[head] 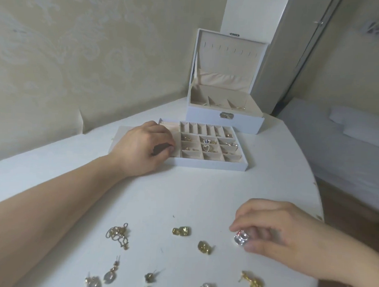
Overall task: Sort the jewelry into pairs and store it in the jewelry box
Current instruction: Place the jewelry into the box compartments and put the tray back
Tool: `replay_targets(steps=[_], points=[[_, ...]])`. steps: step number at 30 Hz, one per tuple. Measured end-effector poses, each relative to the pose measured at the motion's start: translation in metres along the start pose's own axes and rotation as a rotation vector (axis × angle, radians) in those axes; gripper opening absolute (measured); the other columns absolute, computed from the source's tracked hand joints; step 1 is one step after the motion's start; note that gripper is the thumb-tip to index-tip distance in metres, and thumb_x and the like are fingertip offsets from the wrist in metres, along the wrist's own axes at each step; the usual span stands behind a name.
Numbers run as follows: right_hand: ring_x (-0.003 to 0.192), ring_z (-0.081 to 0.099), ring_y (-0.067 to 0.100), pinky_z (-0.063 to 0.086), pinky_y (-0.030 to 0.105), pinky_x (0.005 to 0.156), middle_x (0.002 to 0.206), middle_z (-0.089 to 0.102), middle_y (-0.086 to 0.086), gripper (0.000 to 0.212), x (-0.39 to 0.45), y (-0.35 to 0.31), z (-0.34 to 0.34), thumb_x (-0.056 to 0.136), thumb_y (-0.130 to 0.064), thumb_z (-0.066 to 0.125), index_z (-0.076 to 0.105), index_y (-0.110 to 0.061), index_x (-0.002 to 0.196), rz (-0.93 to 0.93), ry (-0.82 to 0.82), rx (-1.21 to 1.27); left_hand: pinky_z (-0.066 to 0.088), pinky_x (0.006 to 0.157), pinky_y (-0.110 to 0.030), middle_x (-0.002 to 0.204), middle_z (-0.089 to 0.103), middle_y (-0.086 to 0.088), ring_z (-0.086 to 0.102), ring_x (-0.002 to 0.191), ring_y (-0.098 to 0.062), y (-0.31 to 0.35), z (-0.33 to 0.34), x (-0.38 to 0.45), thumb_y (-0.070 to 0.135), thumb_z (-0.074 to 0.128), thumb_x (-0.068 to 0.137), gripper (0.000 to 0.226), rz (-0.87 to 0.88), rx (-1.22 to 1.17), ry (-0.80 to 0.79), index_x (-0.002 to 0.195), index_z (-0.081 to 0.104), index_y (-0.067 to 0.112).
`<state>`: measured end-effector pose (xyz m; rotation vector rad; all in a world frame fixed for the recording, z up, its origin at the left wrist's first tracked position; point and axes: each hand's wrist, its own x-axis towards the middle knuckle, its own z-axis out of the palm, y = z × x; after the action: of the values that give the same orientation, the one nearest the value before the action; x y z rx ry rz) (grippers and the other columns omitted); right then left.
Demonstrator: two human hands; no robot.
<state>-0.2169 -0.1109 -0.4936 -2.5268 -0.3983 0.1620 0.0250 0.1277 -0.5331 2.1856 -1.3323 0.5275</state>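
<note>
My left hand (144, 148) rests on the left end of the divided tray (215, 164), its fingertips curled down into the long side compartment; whether they pinch anything there I cannot tell. My right hand (275, 230) pinches a clear crystal piece (241, 238) between thumb and fingers, just above the white table (182, 196). I judge the sorting partly done: several of the tray's square cells already hold gold pieces, among them a heart pendant (205, 147), while the front row looks unfilled. The jewelry box (224, 121) stands open behind the tray, a few small items in its bottom sections. Plenty is left near me: a gold chain (117, 234), a yellow stone earring (182, 231), a gold nugget earring (204, 247), a gold leaf earring (252, 282), a drop earring (112, 272), and more at the frame's lower edge.
</note>
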Motion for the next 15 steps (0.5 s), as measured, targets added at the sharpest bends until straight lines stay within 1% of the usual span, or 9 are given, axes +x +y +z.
replay_targets(steps=[2,4,6,8,9,10,11,13,15], points=[[0.081,0.061,0.008,0.046,0.015,0.071,0.103,0.06,-0.019,0.015,0.001,0.006,0.012,0.085,-0.027,0.068,0.067,-0.036,0.098,-0.022,0.07,-0.046,0.052,0.07,-0.038,0.093,0.068,0.006,0.056,0.083,-0.024,0.001,0.0,0.0,0.031,0.051,0.087,0.024,-0.001,-0.004,0.0,0.089,0.072,0.019],[0.081,0.062,0.004,0.045,0.012,0.07,0.095,0.061,-0.018,0.011,0.002,0.01,0.016,0.086,-0.021,0.067,0.067,-0.032,0.088,-0.03,0.116,-0.066,0.052,0.07,-0.038,0.093,0.068,0.007,0.056,0.083,-0.023,0.001,0.0,-0.001,0.031,0.051,0.088,0.024,0.001,-0.009,0.004,0.089,0.072,0.019],[0.076,0.062,0.003,0.043,0.008,0.067,0.09,0.061,-0.017,0.013,0.006,0.009,0.014,0.085,-0.017,0.066,0.068,-0.03,0.081,-0.004,0.119,-0.047,0.052,0.07,-0.038,0.093,0.068,0.007,0.057,0.083,-0.023,0.001,0.0,-0.001,0.031,0.052,0.087,0.023,-0.003,-0.012,0.007,0.089,0.072,0.02],[0.069,0.062,0.006,0.044,0.009,0.063,0.085,0.063,-0.016,0.02,0.016,0.006,0.007,0.084,-0.009,0.068,0.069,-0.028,0.077,0.01,0.157,0.001,0.052,0.071,-0.037,0.093,0.068,0.008,0.057,0.083,-0.022,0.001,0.0,0.0,0.031,0.052,0.087,0.022,-0.003,-0.015,0.008,0.088,0.072,0.02],[0.064,0.062,0.009,0.046,0.012,0.061,0.081,0.064,-0.013,0.025,0.025,0.005,0.001,0.083,-0.002,0.07,0.07,-0.026,0.075,0.022,0.217,0.044,0.052,0.071,-0.035,0.093,0.068,0.009,0.056,0.083,-0.021,0.0,0.0,0.0,0.03,0.052,0.087,0.022,-0.003,-0.014,0.008,0.088,0.072,0.02],[0.059,0.062,0.011,0.048,0.015,0.058,0.076,0.066,-0.009,0.029,0.037,0.005,-0.006,0.081,0.004,0.07,0.072,-0.023,0.072,0.036,0.308,0.087,0.051,0.071,-0.034,0.093,0.068,0.009,0.056,0.084,-0.02,0.0,0.0,0.0,0.03,0.053,0.087,0.021,-0.005,-0.012,0.01,0.088,0.072,0.021],[0.054,0.062,0.013,0.049,0.017,0.057,0.071,0.066,-0.005,0.028,0.052,0.008,-0.015,0.079,0.007,0.071,0.073,-0.019,0.072,0.053,0.421,0.115,0.05,0.071,-0.033,0.093,0.068,0.009,0.056,0.084,-0.019,-0.001,0.0,0.001,0.03,0.053,0.087,0.021,-0.004,-0.009,0.012,0.088,0.072,0.021],[0.05,0.063,0.012,0.05,0.016,0.055,0.06,0.066,0.001,0.023,0.088,0.02,-0.034,0.08,0.006,0.071,0.073,-0.017,0.074,0.127,0.595,0.141,0.05,0.071,-0.031,0.093,0.068,0.01,0.056,0.084,-0.019,-0.001,0.001,0.001,0.03,0.053,0.086,0.021,-0.005,-0.004,0.015,0.088,0.072,0.021],[0.046,0.062,0.008,0.052,0.017,0.055,0.056,0.066,0.0,0.022,0.123,0.034,-0.05,0.083,0.002,0.069,0.071,-0.019,0.076,0.206,0.635,0.112,0.049,0.07,-0.03,0.093,0.067,0.011,0.056,0.084,-0.019,-0.001,0.001,0.0,0.03,0.053,0.086,0.021,-0.005,-0.01,0.016,0.087,0.072,0.021]])
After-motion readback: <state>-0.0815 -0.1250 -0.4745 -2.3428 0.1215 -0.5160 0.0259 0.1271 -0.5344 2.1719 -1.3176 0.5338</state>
